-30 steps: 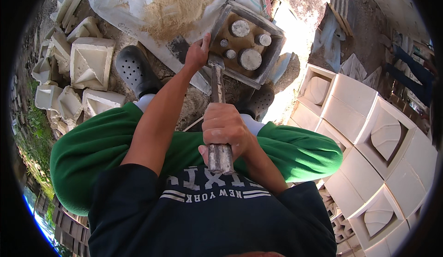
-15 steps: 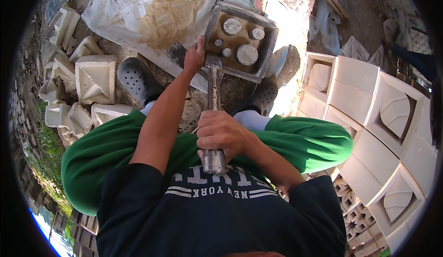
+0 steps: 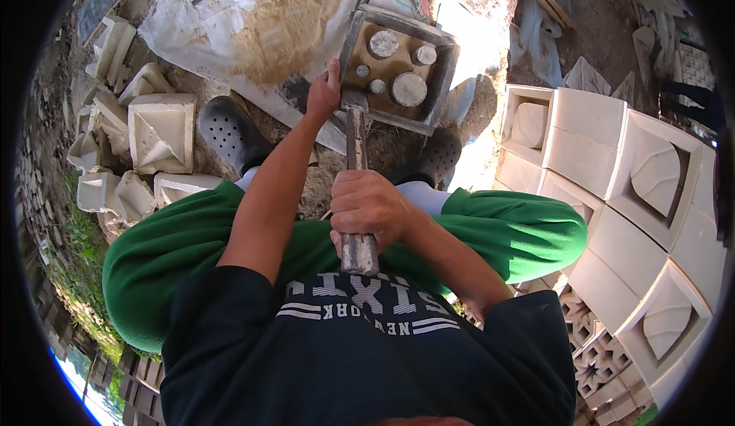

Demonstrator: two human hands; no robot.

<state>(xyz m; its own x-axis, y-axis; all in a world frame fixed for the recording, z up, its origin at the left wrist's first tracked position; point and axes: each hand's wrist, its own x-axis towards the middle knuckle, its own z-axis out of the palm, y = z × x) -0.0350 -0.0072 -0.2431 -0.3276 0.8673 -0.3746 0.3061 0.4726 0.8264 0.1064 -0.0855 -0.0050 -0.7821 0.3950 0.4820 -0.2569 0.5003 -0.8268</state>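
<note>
Right now your right hand [image 3: 369, 210] is clenched on the metal-handled tool [image 3: 357, 189] over your green-trousered knees, while your left hand [image 3: 324, 93] grips the square mould frame's [image 3: 349, 42] near edge; hold it steady and strike squarely.

mould frame [image 3: 444, 81]: dull grey metal, rough and crusted with dried tan mortar
tool handle [image 3: 357, 150]: worn, matt grey metal, scuffed
cast blocks [image 3: 612, 173]: pale, matt concrete or plaster, fairly smooth faces
sack sheet [image 3: 191, 20]: woven whitish plastic, creased, dusted with coarse sand
clogs [image 3: 230, 131]: matt dark rubbery plastic, perforated
trousers [image 3: 176, 250]: soft green cloth
</note>
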